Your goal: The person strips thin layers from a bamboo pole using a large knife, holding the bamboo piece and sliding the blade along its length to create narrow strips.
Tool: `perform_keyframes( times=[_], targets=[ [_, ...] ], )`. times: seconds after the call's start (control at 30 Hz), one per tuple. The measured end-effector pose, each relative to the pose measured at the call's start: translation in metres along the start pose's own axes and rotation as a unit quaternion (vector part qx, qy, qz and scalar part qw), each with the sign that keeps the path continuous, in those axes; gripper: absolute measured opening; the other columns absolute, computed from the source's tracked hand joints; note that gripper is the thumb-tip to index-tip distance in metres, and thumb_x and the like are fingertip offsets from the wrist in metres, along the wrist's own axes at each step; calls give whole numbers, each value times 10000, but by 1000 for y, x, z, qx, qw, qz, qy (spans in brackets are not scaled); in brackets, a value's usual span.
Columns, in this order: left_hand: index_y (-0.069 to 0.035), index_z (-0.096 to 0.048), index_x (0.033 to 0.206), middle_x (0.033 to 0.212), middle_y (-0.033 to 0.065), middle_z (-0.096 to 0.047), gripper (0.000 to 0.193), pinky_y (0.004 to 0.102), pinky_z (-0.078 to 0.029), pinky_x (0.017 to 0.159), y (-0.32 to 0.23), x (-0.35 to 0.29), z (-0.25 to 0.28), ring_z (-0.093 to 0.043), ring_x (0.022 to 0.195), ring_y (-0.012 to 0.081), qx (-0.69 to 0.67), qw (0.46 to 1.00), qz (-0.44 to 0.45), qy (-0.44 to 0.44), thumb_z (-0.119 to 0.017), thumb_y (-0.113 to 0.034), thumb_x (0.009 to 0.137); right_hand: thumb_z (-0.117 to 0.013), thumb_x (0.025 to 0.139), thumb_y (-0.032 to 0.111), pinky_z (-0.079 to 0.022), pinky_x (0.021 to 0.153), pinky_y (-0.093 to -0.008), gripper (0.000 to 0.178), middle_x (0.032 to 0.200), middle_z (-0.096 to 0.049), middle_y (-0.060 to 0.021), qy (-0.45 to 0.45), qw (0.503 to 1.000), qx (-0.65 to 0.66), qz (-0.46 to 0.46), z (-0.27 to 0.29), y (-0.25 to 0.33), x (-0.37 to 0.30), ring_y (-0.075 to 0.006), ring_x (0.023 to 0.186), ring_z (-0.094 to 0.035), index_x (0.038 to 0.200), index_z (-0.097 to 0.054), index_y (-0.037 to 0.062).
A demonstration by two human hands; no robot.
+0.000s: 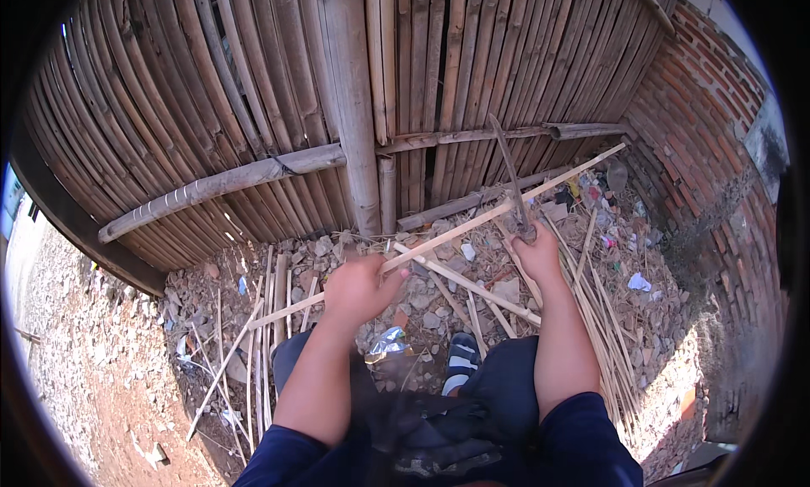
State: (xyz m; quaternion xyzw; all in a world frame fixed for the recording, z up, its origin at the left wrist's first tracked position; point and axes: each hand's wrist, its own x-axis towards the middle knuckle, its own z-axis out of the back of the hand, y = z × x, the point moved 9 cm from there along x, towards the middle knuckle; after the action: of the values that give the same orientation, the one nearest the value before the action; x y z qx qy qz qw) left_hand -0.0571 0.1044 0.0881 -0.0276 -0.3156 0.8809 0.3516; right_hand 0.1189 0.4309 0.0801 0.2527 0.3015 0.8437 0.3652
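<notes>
A long, pale bamboo strip (456, 232) slants across in front of me, from low on the left to high on the right. My left hand (359, 286) is closed round it left of its middle. In my right hand (540, 252) is a machete (508, 159), gripped by the handle, its dark blade pointing up and away toward the fence. The blade crosses the strip just beyond that hand; whether the edge touches it I cannot tell. Under the strip, another pale bamboo piece (472, 286) lies between my arms.
A bamboo fence (337, 82) stands ahead, with a brick wall (675, 124) on the right. Cut bamboo strips (609, 339) lie by my right arm, more sticks (251, 360) at the left. Rubble, a silver wrapper (388, 345) and my sandalled foot (461, 362) are below.
</notes>
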Motion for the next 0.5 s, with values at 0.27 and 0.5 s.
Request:
perform_keyframes(
  times=[0.27,0.5],
  targets=[
    [-51,-679,819,664,139,-640,474,482,-521,647,2,-6,-23,-676,679,380,-46,999,3,27,-755,-517,864,-781,813,293,-551,809,-497,431,895,-730,-218,185,956,-176,147,-53,73,-46,-405,896,-716,1184,-705,88],
    [-52,-719,885,640,130,-613,436,471,-498,619,5,-2,2,-652,647,368,-13,1000,-3,-21,-770,-485,859,-779,830,269,-551,780,-463,452,827,-725,-206,-8,1000,-26,-2,-5,-1,-1,-363,848,-733,1227,-696,68]
  ],
)
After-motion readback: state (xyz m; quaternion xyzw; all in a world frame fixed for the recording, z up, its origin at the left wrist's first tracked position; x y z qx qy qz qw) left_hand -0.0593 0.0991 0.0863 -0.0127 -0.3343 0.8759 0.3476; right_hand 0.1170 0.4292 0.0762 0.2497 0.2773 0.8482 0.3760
